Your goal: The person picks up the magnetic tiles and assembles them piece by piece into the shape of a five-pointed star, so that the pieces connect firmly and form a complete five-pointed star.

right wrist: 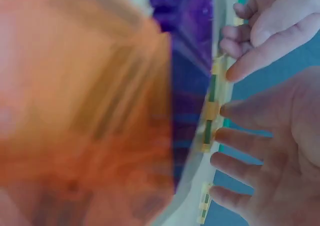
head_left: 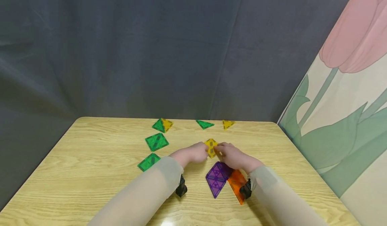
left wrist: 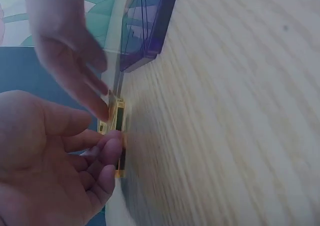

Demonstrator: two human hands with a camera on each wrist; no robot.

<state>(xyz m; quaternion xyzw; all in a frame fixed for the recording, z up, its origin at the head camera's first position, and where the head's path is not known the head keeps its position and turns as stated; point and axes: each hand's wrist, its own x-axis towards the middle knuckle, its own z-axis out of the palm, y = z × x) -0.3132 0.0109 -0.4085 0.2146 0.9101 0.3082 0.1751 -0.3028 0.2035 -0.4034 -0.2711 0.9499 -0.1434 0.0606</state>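
Yellow tiles (head_left: 211,148) at 12 o'clock from the purple tiles (head_left: 216,179) are apparently being aligned between the spread right hand (head_left: 231,154) and left hand (head_left: 196,152) (pinch indeterminable); next move likely requires even inward pressure

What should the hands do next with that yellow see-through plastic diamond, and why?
Maybe give the yellow see-through plastic diamond a gentle squeeze from both sides. The person's left hand and right hand are at its opposite sides, and it lies flat on the pale wood-grain table, so a light push could snug up any seam. I can't tell whether it's one tile or two.
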